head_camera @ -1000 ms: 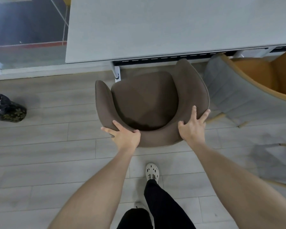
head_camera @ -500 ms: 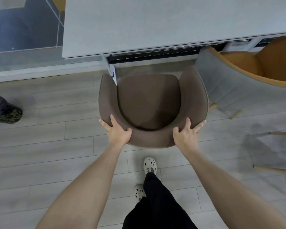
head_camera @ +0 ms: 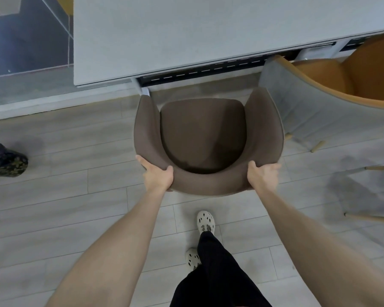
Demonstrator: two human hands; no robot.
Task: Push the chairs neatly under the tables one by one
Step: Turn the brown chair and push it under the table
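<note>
A brown upholstered armchair [head_camera: 203, 134] stands squarely facing the grey table [head_camera: 186, 34], its arm tips close to the table's front edge and its seat still out on the floor. My left hand [head_camera: 156, 175] grips the left corner of the curved backrest, thumb over the top. My right hand [head_camera: 263, 176] grips the right corner the same way. The table's white leg [head_camera: 143, 89] touches or nearly touches the chair's left arm tip.
A grey-backed chair with an orange seat [head_camera: 319, 94] sits right beside the brown chair, partly under the table. Thin wooden chair legs [head_camera: 370, 218] poke in at the right edge. A dark bag [head_camera: 2, 158] lies on the floor at left. My feet [head_camera: 205, 222] stand behind the chair.
The brown chair has turned from an angle to square with the table. Both hands have slid outward along the backrest and closed around its corners. I have stepped closer.
</note>
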